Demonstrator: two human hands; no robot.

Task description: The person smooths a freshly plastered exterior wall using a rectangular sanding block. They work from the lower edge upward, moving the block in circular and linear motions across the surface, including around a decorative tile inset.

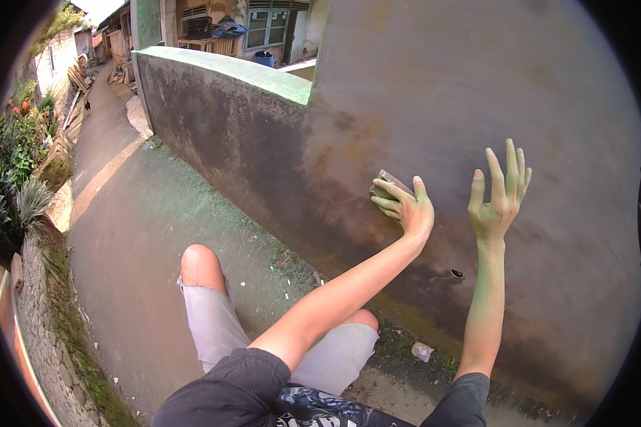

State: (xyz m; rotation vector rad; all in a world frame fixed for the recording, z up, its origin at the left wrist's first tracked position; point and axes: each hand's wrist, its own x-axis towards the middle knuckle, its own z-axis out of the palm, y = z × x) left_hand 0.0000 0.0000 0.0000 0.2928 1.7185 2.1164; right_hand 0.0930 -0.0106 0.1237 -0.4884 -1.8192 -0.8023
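Dark T-shirt (224,388) filling foreground | left hand (414,212) gripping rectangular block (395,181), its edge protruding above the fingers | right hand (497,208) spreading its fingers at stained wall (570,249)

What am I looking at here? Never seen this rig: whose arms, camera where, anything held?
There is no machine: these are a person's two bare hands. The single picture comes from the left of two wide fisheye cameras worn on the head, looking down, so straight edges bend. The left hand holds a small block at a dark, blotchy wall. The right hand is spread open, empty, also at the wall; I can't tell whether its palm touches. Below, the wall has a small hole, and a pale lump lies on the ground near its foot.
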